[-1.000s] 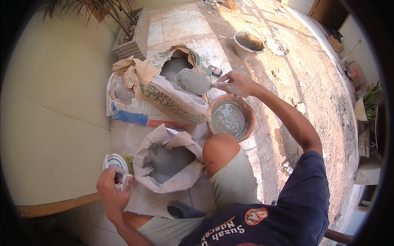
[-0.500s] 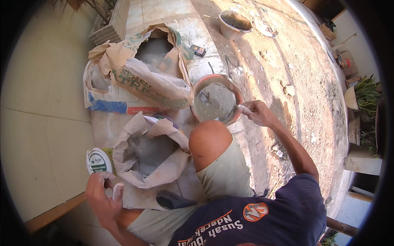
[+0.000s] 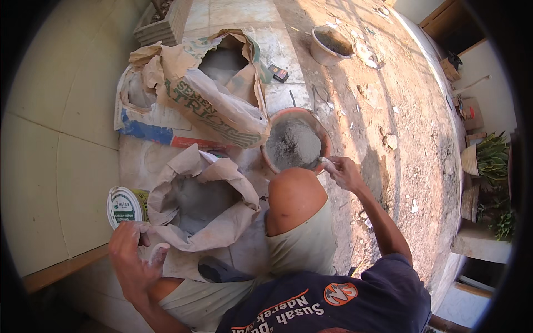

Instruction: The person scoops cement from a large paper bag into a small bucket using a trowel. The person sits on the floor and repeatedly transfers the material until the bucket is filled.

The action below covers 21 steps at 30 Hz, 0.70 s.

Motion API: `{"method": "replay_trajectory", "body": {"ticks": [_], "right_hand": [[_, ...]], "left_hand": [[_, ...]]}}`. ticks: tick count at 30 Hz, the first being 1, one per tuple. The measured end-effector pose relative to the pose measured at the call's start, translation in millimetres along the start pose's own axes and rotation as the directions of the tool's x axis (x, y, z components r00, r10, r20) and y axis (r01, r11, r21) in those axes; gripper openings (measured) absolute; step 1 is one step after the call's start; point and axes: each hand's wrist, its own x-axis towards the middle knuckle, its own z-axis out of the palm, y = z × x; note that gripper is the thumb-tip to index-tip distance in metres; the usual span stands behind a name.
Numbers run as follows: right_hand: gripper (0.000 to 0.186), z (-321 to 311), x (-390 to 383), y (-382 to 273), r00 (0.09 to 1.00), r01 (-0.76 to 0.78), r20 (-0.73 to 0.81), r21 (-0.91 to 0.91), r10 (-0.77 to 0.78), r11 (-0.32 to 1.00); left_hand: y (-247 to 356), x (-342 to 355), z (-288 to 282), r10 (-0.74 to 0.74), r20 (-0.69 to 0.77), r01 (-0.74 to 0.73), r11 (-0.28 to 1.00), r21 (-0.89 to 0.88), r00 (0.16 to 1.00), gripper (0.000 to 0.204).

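My right hand [image 3: 337, 171] grips the trowel at the near right rim of a terracotta-coloured bucket [image 3: 276, 117]; the blade is in the bucket, where dry grey powder [image 3: 301, 144] lies over wet mix. My left hand [image 3: 137, 259] holds nothing, fingers curled with the thumb apart, just below a white-lidded tub [image 3: 119, 204]. An open paper bag of grey powder [image 3: 205, 202] stands between that tub and my bent knee [image 3: 295, 203]. A larger torn brown bag of powder [image 3: 191, 93] lies beyond it, beside another torn sack with blue and red stripes [image 3: 144, 130].
A planter [image 3: 161, 29] stands at the back left beside a pale wall [image 3: 58, 142]. A pail [image 3: 328, 50] sits on the rubble-strewn ground [image 3: 413, 166]. Potted plants [image 3: 491, 162] line the right side. A small dark box [image 3: 278, 72] lies by the bags.
My right hand has carried the powder-heaped trowel from above the large bag down and right into the bucket, where powder now lies. My left hand has drawn back from the tub's lid.
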Motion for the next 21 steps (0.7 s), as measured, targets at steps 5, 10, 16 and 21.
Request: {"method": "replay_trajectory", "body": {"ticks": [5, 10, 16, 21], "right_hand": [[0.040, 10.4, -14.6, -21.8, 0.971, -0.241, 0.067, 0.249, 0.231, 0.938], [0.036, 70.6, -32.0, -20.8, 0.976, -0.188, 0.035, 0.626, 0.213, 0.757], [0.038, 129.3, -16.3, -16.1, 0.976, -0.123, -0.043, 0.692, 0.211, 0.711], [0.038, 115.5, -21.7, -17.3, 0.961, -0.161, -0.045, 0.707, 0.271, 0.689]], "left_hand": [[-0.5, 0.8, -2.1, -0.011, 0.022, 0.011, 1.000, 0.009, 1.000, 0.071], [6.4, 2.5, 4.1, -0.042, 0.035, 0.044, 0.998, -0.050, 0.998, 0.072], [7.0, -7.7, 10.0, -0.101, 0.031, 0.103, 0.992, -0.076, 0.994, 0.072], [4.1, -4.1, 12.8, -0.081, 0.072, 0.088, 0.992, -0.093, 0.994, 0.069]]}}
